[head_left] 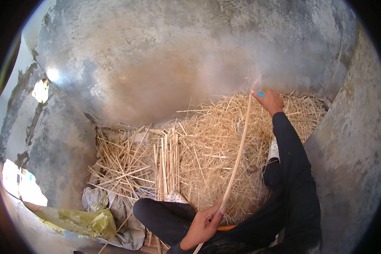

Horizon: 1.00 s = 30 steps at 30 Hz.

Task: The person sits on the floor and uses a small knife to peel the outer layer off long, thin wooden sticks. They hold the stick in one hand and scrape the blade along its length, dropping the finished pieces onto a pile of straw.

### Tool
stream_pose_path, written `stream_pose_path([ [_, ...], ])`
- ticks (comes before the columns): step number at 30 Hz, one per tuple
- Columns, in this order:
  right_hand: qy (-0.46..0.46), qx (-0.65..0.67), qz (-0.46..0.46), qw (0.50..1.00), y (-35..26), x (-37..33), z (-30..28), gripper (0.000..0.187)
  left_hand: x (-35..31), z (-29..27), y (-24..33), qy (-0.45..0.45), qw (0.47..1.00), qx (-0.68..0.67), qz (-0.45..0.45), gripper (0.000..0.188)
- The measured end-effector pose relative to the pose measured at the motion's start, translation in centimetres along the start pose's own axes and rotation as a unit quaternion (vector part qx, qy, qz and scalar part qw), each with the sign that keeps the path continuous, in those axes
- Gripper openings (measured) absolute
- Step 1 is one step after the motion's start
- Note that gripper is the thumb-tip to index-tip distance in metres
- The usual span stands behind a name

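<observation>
The left hand (204,226) is close to the body, by the near edge of the straw pile. Its fingers are closed around a long, thin, pale tan strip of wood or cane (238,163), a bit above the strip's near end. The rest of that end pokes out below the hand.

The legs are crossed, in black trousers (156,213). A white shoe with little holes (177,197) peeks out past the left knee.

To the left, a shiny yellow-green plastic sheet (93,222) lies beside a crumpled grey cloth (129,230). Past them, pale straight sticks (168,163) lie side by side on the left edge of the big, fluffy, straw-coloured pile (211,144). More thin loose sticks (122,169) lie crisscross, further left.

The strip goes up over the middle of the pile, away from the body, and leans to the right. It bends a little.

The right hand (271,101) is at the strip's far end, over the pile's far edge, so it is much nearer that end than the left hand is. Its fingers are curled around a small bright blue thing (260,95), and the fingertips are right by the strip. I cannot tell if they pinch it.

Behind is a grey, patchy wall (165,63).
</observation>
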State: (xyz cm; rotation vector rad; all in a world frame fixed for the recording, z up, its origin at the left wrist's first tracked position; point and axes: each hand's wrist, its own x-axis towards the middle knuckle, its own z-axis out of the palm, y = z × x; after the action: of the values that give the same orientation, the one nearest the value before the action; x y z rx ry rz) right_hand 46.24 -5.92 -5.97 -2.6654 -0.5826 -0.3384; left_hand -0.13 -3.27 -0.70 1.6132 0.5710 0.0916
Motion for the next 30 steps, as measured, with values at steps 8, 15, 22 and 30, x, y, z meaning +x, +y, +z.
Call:
stream_pose_path([
  [8,0.037,0.156,0.158,0.974,8.2,2.2,4.5,0.086,-2.4,-1.1,0.2,0.016,0.999,0.014,-0.045,0.038],
  [15,-0.19,0.2,0.059,0.959,1.3,-3.3,4.7,0.088,-0.6,-3.3,-1.0,0.122,0.984,-0.123,-0.044,0.033],
  [22,-0.237,0.327,-0.264,0.876,-9.7,-15.2,-2.7,0.076,0.2,-3.8,-0.6,0.165,0.972,-0.165,0.03,0.039],
  [30,-0.121,0.195,-0.38,0.896,-12.0,-19.8,-5.8,0.077,-1.4,-3.0,0.0,0.137,0.982,-0.128,-0.001,0.038],
])
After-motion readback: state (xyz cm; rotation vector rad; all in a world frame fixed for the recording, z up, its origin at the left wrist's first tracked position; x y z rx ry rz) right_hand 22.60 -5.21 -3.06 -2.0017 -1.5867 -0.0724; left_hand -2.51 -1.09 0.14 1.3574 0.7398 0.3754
